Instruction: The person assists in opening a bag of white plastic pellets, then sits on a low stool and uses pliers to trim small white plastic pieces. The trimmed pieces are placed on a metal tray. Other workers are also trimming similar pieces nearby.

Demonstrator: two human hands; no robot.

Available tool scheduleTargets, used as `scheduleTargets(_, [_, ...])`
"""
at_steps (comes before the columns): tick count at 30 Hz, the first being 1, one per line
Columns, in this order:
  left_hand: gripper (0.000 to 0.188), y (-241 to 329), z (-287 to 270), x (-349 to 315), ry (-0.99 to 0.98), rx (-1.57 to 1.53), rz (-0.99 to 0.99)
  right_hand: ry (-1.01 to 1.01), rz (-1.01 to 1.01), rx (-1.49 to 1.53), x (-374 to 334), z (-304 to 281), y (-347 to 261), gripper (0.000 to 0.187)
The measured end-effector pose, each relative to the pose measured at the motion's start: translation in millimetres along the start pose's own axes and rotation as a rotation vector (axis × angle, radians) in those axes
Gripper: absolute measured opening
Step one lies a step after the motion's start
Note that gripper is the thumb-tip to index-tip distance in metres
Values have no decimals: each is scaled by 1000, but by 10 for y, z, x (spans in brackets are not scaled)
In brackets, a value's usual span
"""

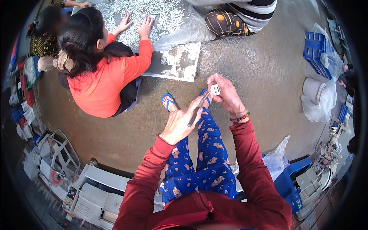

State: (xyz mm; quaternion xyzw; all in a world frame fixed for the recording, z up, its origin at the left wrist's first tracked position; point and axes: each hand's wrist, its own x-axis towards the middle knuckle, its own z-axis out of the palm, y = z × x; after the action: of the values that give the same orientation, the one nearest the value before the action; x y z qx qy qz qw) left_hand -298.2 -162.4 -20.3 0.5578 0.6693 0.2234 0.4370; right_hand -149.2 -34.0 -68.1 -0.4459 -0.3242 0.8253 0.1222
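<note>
My left hand (180, 122) is closed round a slim dark blade-like tool (194, 116). Its narrow tip points up and to the right, reaching close to a small white plastic part (215, 90). That part, rounded with a dark slot in the side facing me, is pinched between the thumb and fingers of my right hand (227, 94). Whether the tip touches the part I cannot tell. Both hands are held over my knees, above the floor.
Ahead to the left, a person in an orange top (103, 86) spreads both hands over many small white pieces (161, 17) on a low table (193, 73). Another person's patterned knee (226, 23) is beyond. A blue crate (316, 53) and white bucket (313, 90) stand right; machines (97, 197) flank me.
</note>
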Motion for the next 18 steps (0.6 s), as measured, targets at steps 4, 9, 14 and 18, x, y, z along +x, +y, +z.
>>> scheduleTargets(4, [45,-38,-43,5,-49,108,41,-55,53,57,-3,-25,-37,45])
scheduleTargets(9, [46,-20,-88,44,-78,174,67,-91,86,31,12,12,-86,48])
scheduleTargets(14, [48,33,-128,68,-95,208,101,-100,150,62,9,31,-93,46])
scheduleTargets(18, [47,-19,-127,38,-73,383,176,-176,288,110,42,-9,-34,42])
